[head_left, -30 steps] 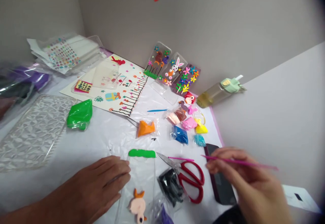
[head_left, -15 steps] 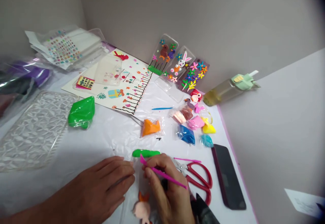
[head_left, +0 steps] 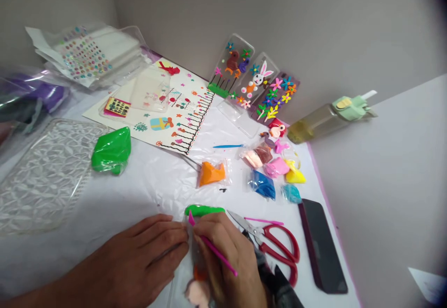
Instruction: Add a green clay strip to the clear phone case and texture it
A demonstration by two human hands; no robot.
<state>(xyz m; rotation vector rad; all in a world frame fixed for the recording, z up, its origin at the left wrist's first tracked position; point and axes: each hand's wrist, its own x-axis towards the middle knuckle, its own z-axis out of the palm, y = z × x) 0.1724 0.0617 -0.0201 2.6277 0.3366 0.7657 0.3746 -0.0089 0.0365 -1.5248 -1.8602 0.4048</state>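
Observation:
My right hand [head_left: 232,254] grips a slim pink clay modelling tool [head_left: 220,257] like a pen. The flat tip of the tool meets the lower left edge of a bumpy green clay strip [head_left: 206,210]. That strip lies across the top end of a clear phone case [head_left: 177,287]. My left hand [head_left: 143,252] rests along the case's left side, its fingers stretched out and holding nothing. Lower on the case sits a peach clay figure [head_left: 197,293] with an orange part above it, partly hidden by my right hand.
Red-handled scissors [head_left: 279,245] and a dark phone [head_left: 324,247] lie on the right. Bagged orange clay [head_left: 211,173], blue clay [head_left: 262,185] and green clay [head_left: 112,150] sit farther back. Decorated phone cases [head_left: 256,82] lean by the wall, beside a bottle [head_left: 324,117].
The tool's tip has moved from above the green strip down to its lower left edge, with my right hand turning over it. My left hand stays put; the view has shifted slightly.

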